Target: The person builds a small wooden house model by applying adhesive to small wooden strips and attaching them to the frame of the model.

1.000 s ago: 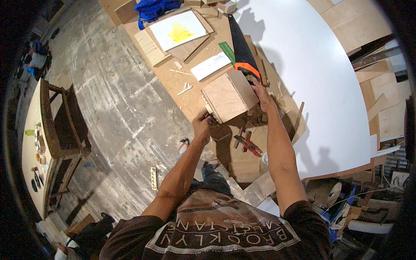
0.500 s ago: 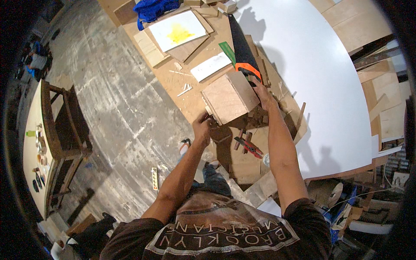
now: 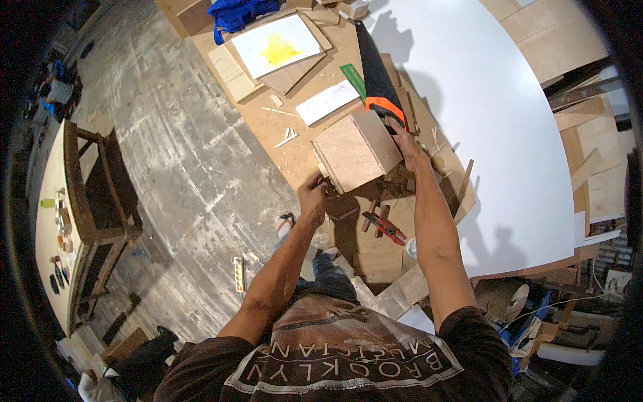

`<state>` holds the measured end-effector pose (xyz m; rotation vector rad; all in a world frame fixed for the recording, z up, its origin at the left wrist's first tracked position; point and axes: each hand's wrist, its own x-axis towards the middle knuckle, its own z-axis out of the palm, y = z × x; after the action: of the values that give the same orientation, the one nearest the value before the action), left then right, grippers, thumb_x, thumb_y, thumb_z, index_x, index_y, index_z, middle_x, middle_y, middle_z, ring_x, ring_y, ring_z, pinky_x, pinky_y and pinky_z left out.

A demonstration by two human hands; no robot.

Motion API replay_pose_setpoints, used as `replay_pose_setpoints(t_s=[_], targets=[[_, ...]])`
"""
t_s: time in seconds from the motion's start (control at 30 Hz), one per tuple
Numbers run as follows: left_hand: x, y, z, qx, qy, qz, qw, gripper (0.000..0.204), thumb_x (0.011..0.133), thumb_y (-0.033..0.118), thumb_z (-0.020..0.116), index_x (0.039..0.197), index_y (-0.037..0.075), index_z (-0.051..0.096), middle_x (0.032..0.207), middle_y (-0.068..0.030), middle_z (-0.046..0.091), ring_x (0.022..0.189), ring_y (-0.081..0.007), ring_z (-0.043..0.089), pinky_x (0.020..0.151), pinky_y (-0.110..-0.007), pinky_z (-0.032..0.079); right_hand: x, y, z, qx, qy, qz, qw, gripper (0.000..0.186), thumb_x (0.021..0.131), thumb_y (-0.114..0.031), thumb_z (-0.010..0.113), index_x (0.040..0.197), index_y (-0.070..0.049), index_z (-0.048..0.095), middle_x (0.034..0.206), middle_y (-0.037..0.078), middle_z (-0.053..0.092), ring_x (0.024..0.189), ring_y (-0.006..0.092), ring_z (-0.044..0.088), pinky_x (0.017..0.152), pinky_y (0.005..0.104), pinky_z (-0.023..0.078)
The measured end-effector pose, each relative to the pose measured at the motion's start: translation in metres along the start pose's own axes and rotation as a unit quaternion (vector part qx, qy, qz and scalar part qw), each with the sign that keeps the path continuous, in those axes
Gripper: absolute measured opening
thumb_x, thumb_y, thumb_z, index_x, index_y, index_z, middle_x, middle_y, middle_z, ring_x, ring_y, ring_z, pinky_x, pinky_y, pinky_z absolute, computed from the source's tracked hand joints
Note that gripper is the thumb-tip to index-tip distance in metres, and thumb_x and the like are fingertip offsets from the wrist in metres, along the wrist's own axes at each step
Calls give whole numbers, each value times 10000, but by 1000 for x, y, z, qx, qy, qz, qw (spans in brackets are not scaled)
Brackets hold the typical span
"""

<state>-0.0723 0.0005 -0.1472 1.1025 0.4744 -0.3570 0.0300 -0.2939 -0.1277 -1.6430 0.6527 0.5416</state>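
A small plywood box (image 3: 351,151) sits at the near end of the cluttered workbench. My left hand (image 3: 313,194) has its fingers closed on the box's near left corner. My right hand (image 3: 408,146) grips its right side, just below the orange handle of a hand saw (image 3: 383,104), whose dark blade points away from me. A white block (image 3: 325,102) and a green strip (image 3: 351,79) lie behind the box. Red pliers (image 3: 391,230) rest across short dark bars below it.
Yellow-stained white board (image 3: 251,50), blue cloth (image 3: 238,13) at the bench's far end; large white sheet (image 3: 502,134) on the right, beside stacked plywood (image 3: 589,154). A side table (image 3: 53,254) with small items, a power strip (image 3: 238,275) on the floor, and a distant person (image 3: 60,94) are left.
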Motion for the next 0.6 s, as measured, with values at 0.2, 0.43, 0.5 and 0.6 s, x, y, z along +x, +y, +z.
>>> replay_pose_setpoints(t_s=[0.2, 0.43, 0.5, 0.6], targets=[[2, -4, -6, -18, 9, 2, 1000, 459, 851, -116, 444, 1271, -39, 610, 1142, -114, 669, 917, -186, 627, 768, -281, 508, -22, -18, 17, -33, 26, -23, 999, 1181, 735, -867, 478, 1545, -45, 223, 1542, 245, 299, 1416, 345, 310, 1155, 485, 216], [7, -13, -18, -1, 4, 49, 999, 471, 843, -112, 451, 1283, -38, 602, 1119, -115, 679, 895, -187, 638, 750, -283, 518, -36, -28, 40, -16, 52, -41, 998, 1134, 749, -860, 475, 1512, -36, 319, 1525, 224, 346, 1410, 324, 317, 1161, 474, 195], [4, -9, -15, 10, 2, 42, 999, 468, 840, -107, 457, 1279, -40, 603, 1102, -116, 682, 885, -190, 642, 747, -284, 523, -17, -14, 22, -15, 21, -35, 999, 1097, 760, -855, 463, 1477, -28, 383, 1501, 218, 385, 1395, 314, 336, 1154, 470, 208], [6, -15, 2, 5, -38, 30, 999, 456, 837, -96, 468, 1269, -47, 606, 1077, -123, 687, 861, -200, 649, 740, -293, 536, 20, 23, -26, 21, 9, -19, 1000, 1040, 791, -840, 431, 1418, -12, 475, 1466, 203, 443, 1368, 305, 368, 1140, 460, 233]])
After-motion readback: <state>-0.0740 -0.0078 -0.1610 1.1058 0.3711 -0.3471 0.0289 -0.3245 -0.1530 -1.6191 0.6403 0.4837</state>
